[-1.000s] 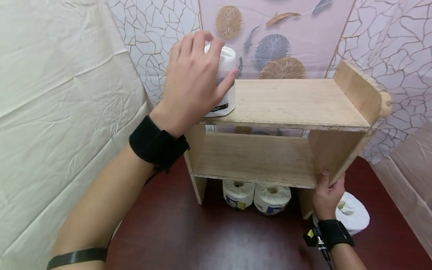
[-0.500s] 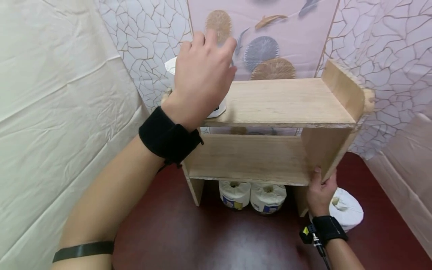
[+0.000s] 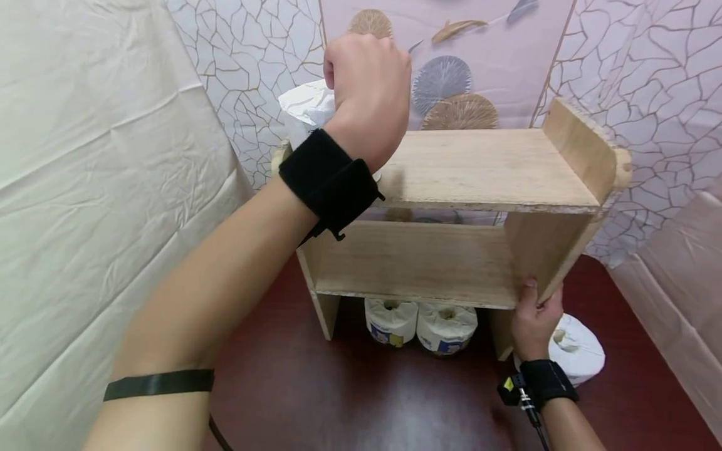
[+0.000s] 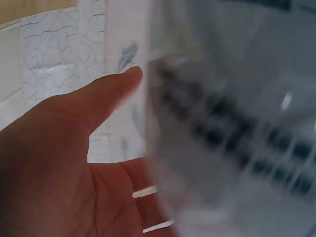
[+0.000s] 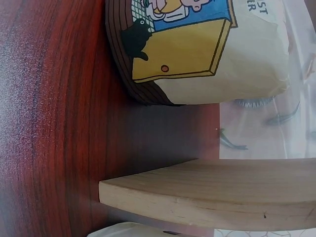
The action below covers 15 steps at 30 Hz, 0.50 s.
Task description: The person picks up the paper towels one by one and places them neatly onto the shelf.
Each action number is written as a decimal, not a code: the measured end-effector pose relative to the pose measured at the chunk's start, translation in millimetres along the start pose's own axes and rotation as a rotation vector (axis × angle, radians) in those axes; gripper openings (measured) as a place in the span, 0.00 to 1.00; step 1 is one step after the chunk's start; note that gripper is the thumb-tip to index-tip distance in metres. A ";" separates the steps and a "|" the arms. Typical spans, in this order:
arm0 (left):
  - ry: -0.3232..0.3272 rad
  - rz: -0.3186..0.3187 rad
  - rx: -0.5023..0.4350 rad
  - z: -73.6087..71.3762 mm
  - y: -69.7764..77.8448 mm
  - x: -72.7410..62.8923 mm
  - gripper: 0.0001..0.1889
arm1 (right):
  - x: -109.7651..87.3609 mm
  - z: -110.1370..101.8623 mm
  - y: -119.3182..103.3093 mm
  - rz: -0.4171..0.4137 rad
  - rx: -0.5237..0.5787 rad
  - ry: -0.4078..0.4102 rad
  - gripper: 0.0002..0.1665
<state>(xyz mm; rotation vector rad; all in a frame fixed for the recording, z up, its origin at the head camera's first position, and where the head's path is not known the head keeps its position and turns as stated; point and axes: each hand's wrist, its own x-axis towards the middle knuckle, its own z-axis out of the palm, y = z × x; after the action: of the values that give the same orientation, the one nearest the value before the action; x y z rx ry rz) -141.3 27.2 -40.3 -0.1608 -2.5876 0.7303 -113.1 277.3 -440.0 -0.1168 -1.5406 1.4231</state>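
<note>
My left hand (image 3: 369,94) is above the left part of the shelf unit's top board (image 3: 491,169), beside a white-wrapped toilet roll (image 3: 304,103). The hand covers most of a second roll, whose white lower edge (image 3: 377,175) shows past the wrist. In the left wrist view, the thumb (image 4: 111,91) is stretched out, and a blurred white wrapper (image 4: 232,143) with dark print hides the ends of the fingers. My right hand (image 3: 536,322) grips the wooden shelf unit low on its right side panel (image 3: 558,250), thumb over the lower board's corner.
Two wrapped toilet rolls (image 3: 392,322) stand under the lower board (image 3: 417,263), on the dark red table (image 3: 361,401). Another roll (image 3: 578,351) is right of my right hand. Patterned cloth (image 3: 507,62) hangs behind; pale fabric (image 3: 101,188) covers the left side.
My left hand has moved rightward off the left roll and turned, its fingers pointing away from the head camera. The right hand has kept its grip on the shelf unit.
</note>
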 end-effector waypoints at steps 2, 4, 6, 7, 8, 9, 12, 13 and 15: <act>-0.018 -0.013 -0.004 1.8 1.5 5.6 0.16 | 0.7 -0.2 -1.7 -0.001 0.001 0.000 0.21; -0.025 -0.032 -0.015 3.4 3.0 10.2 0.16 | 1.7 0.0 -2.8 -0.011 -0.008 0.005 0.21; -0.018 -0.049 -0.031 4.4 4.6 13.8 0.15 | 3.0 0.2 -4.4 -0.020 -0.014 0.009 0.22; -0.015 -0.058 -0.035 4.5 5.3 15.1 0.15 | 3.7 0.3 -4.8 -0.024 -0.016 0.008 0.22; -0.010 -0.065 -0.033 4.6 6.0 16.1 0.14 | 3.9 0.3 -4.6 -0.026 -0.020 0.009 0.21; -0.005 -0.071 -0.030 5.0 6.8 17.2 0.14 | 3.9 0.1 -4.7 -0.023 -0.024 0.007 0.21; 0.013 -0.077 -0.014 7.6 8.0 19.1 0.14 | 1.7 -1.2 -4.5 -0.024 -0.036 -0.012 0.20; 0.014 -0.074 -0.009 8.7 8.2 19.6 0.13 | 0.7 -1.7 -4.1 -0.024 -0.039 -0.019 0.20; 0.015 -0.066 -0.018 10.9 8.0 20.6 0.13 | -0.8 -2.5 -4.3 -0.025 -0.046 -0.024 0.20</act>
<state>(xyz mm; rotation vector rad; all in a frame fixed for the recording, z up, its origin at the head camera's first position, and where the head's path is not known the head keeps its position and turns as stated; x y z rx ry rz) -164.7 33.6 -44.8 -0.0856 -2.5729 0.6802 -108.7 277.2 -437.5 -0.1081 -1.5894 1.3748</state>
